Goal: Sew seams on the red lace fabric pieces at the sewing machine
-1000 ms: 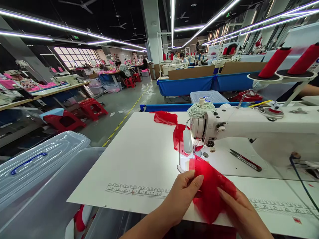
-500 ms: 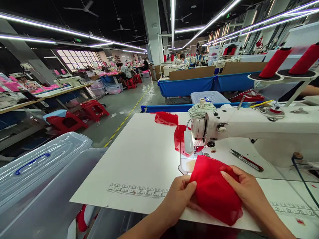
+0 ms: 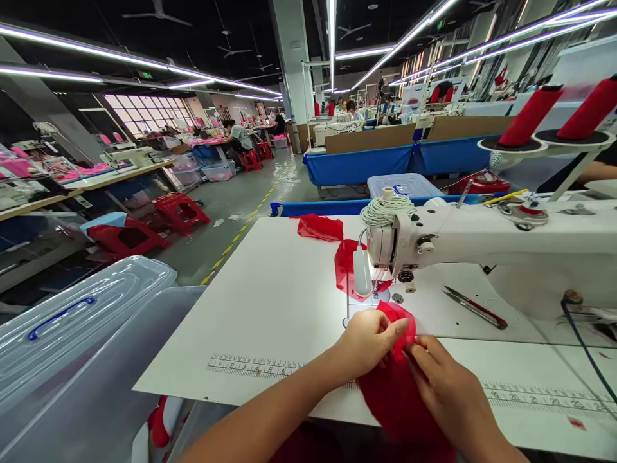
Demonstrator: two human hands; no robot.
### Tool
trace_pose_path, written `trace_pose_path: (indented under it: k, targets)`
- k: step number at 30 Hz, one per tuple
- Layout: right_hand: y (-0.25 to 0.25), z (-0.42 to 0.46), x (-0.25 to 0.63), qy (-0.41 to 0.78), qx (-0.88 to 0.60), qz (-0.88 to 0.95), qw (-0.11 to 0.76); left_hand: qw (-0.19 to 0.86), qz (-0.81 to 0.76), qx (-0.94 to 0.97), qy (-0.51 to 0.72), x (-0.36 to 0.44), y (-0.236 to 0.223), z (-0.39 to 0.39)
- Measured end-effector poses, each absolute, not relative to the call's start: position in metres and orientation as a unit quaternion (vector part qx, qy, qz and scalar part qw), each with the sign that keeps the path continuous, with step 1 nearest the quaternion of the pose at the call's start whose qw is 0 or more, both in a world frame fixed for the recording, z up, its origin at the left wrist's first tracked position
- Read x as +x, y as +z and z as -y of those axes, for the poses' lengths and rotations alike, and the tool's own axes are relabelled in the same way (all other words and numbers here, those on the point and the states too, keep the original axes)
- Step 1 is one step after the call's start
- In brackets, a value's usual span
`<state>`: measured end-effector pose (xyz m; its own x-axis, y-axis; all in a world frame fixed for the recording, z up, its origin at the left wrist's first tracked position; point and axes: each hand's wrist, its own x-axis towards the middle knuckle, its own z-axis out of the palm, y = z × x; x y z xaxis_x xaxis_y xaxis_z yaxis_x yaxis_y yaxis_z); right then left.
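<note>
A thin red fabric piece (image 3: 393,392) hangs between my two hands, just in front of the sewing machine (image 3: 463,238) and partly over the table's front edge. My left hand (image 3: 369,341) pinches its upper left part, thumb pointing right. Close beside it, my right hand (image 3: 441,373) is closed on the fabric's right edge. The needle area (image 3: 376,289) lies just beyond the cloth, under a small white lamp (image 3: 362,271). Behind the needle, a second red fabric piece (image 3: 346,260) lies on the table, with another red piece (image 3: 320,227) farther back.
Red-handled thread snips (image 3: 475,307) lie on the machine bed at right. A printed ruler (image 3: 241,365) runs along the white tabletop's (image 3: 270,289) front. Clear plastic bins (image 3: 96,321) stand at left. Red thread cones (image 3: 530,119) rise at upper right. Other people sit at distant machines.
The red fabric was spread wide between my hands half a second ago and is now gathered and hanging lower. My left hand moved forward and right; my right hand moved left, closer to it.
</note>
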<state>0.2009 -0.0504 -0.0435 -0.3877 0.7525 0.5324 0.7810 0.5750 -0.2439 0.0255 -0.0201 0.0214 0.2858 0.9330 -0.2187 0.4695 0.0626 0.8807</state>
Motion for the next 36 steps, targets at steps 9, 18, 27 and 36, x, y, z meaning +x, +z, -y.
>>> trace_pose_path:
  k: [9, 18, 27, 36]
  targets:
    - [-0.020, 0.050, 0.197, 0.130, -0.477, 0.792, 0.358, 0.457, -0.539, 0.646, 0.288, 0.025, -0.002, 0.014]
    - [-0.013, 0.011, 0.198, 0.218, -0.600, 0.694, 0.333, 0.558, -0.499, 0.610, 0.258, 0.018, -0.003, 0.013]
    - [-0.015, 0.024, 0.197, -0.043, -0.445, 0.831, 0.332, 0.647, -0.505, 0.507, 0.264, 0.015, 0.000, 0.011]
    - [-0.025, 0.031, 0.191, -0.108, -0.394, 0.879, 0.247, 0.629, -0.514, 0.493, 0.312, 0.021, 0.001, 0.017]
